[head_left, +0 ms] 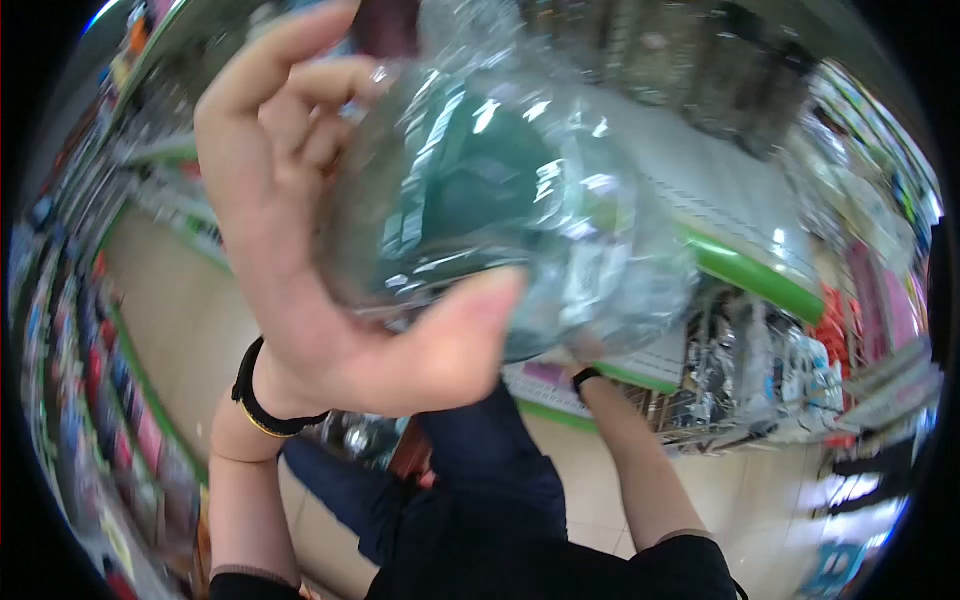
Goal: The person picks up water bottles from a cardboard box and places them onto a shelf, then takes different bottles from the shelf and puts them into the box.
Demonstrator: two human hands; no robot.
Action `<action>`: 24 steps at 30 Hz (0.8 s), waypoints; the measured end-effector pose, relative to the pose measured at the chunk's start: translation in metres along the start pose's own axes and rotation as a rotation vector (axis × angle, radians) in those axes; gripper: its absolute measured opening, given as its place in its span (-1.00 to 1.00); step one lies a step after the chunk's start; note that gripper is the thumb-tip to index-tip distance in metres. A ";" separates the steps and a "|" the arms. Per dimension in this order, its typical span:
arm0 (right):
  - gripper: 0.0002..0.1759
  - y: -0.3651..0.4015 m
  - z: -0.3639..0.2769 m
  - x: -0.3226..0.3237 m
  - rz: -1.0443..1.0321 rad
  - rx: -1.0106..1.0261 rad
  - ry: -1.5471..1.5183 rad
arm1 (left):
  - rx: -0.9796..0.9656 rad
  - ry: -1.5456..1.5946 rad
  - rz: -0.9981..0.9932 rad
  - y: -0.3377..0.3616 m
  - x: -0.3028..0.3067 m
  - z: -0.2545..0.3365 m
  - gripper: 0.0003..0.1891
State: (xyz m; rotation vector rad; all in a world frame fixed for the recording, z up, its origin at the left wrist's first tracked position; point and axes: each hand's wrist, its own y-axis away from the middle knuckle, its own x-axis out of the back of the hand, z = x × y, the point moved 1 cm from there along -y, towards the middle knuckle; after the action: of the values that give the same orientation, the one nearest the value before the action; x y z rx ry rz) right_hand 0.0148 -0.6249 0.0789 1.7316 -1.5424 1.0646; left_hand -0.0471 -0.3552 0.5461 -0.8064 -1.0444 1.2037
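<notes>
Blocking the green-edged shelf (pixel 760 276), a wrapped package (pixel 500 200) fills the left hand (pixel 290 230)

We are losing most of the right hand (pixel 584 352) behind the plastic-wrapped package (pixel 610 250), so we are not making out its grip. The left hand (pixel 300 230) is covering the package's near side. The top edge is cutting off its upper end. Glare is blurring the dark green contents (pixel 470 190), and the shelf goods (pixel 760 370) are smearing beyond naming.
</notes>
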 end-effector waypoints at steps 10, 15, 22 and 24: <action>-0.78 -0.012 -0.032 0.034 0.227 -0.213 0.323 | 0.721 -0.876 0.085 0.224 0.148 -0.051 -0.35; -0.80 -0.008 -0.032 0.036 0.271 -0.160 0.371 | 1.001 -0.990 -0.026 0.331 0.161 -0.097 -0.34; -0.80 -0.008 -0.032 0.039 0.243 -0.170 0.377 | 1.282 -0.893 -0.329 0.407 0.113 -0.121 -0.29; -0.80 -0.009 -0.034 0.041 0.236 -0.169 0.375 | 1.339 -0.872 -0.383 0.415 0.103 -0.125 -0.30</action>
State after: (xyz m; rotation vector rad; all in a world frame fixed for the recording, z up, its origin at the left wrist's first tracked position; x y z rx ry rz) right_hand 0.0179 -0.6158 0.1321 1.1779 -1.5637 1.2520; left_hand -0.0659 -0.1663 0.1434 0.9855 -0.7119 1.5600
